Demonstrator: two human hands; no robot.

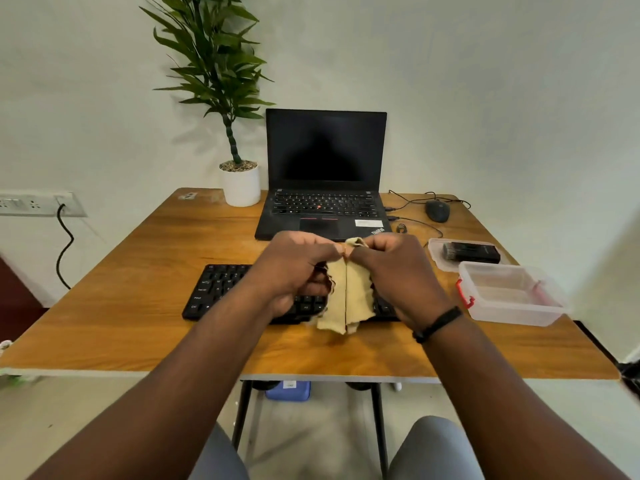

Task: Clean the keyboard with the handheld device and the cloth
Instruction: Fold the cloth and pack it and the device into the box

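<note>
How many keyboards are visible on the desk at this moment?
2. An external black keyboard lies near the front of the table, partly hidden by both hands and the cloth. The other is built into the open laptop behind it.

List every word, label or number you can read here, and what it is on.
"ThinkPad": on the palm rest of the open black laptop, bottom right corner.
"Ctrl", "Alt", "W": key legends on the flat black keyboard; the other legends are too small.
White sticker on the laptop: print too blurred.
Black handheld device on the clear lid: no legible text.
</note>
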